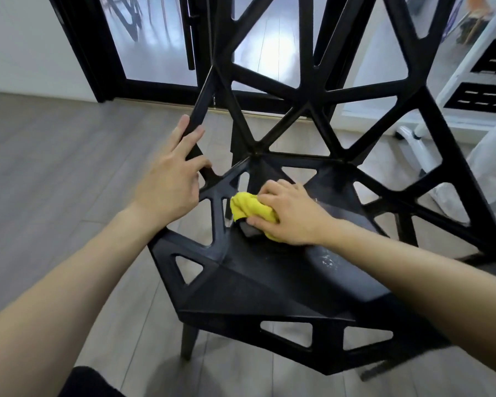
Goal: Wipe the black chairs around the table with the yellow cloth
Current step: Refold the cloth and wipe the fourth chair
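Rubbing the black plastic chair with triangle holes (269, 282), the right hand (292, 213) grips the bunched yellow cloth (246, 209) on its seat; the left hand (169, 181) holds the frame; press firmly, reach every bar.

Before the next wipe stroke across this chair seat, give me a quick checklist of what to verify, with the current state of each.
1. Cloth in hand: ok. The right hand grips the bunched yellow cloth.
2. Cloth on the surface: ok. It presses on the seat of the black chair, near the back.
3. Chair steadied: ok. The left hand holds the frame's left edge.
4. Seat fully clean: not ok. Whitish marks remain on the seat's right side.
5. Dark piece under the cloth: cannot tell what it is.
6. Backrest struts wiped: cannot tell.
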Demonstrator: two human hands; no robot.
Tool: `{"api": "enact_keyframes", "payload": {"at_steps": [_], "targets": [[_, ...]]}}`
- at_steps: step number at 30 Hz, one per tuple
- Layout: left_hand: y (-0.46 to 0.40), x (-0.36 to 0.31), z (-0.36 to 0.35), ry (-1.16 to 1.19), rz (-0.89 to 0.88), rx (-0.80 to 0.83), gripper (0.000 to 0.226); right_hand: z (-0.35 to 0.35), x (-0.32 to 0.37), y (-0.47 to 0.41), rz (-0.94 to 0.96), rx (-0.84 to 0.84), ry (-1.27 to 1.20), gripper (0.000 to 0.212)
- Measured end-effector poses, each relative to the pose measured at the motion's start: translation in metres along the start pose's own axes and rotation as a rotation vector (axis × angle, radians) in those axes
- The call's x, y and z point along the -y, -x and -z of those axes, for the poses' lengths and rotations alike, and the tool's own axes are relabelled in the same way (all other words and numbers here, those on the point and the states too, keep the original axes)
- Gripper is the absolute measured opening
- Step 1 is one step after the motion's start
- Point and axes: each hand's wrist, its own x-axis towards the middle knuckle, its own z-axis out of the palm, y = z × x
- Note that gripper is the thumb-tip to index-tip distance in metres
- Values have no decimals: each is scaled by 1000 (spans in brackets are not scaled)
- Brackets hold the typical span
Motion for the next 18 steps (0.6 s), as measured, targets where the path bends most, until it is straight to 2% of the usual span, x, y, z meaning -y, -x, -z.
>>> {"api": "enact_keyframes", "payload": {"at_steps": [2,3,5,7,9,12,14,16,18], "targets": [[0,-2,1,2,0,11,30,-2,-13,-11,23,-7,59,61],[-1,-1,1,10,5,13,31,0,-19,-31,-32,-24,77,58],[-1,0,2,17,5,21,33,2,-27,-77,-269,-36,48,55],[-1,0,2,20,9,16,33,1,-20,-97,-404,-49,18,52],[0,-4,4,25,15,22,33,-1,5,-75,-370,-67,28,52],[-1,-6,3,35,15,13,31,5,41,15,-92,-46,8,59],[-2,-3,0,41,5,6,31,10,38,48,46,3,19,58],[-4,-1,-3,64,8,5,31,9,12,27,30,-18,86,56],[-5,1,-4,86,23,-3,30,3,-3,-17,-169,-9,62,56]]}}
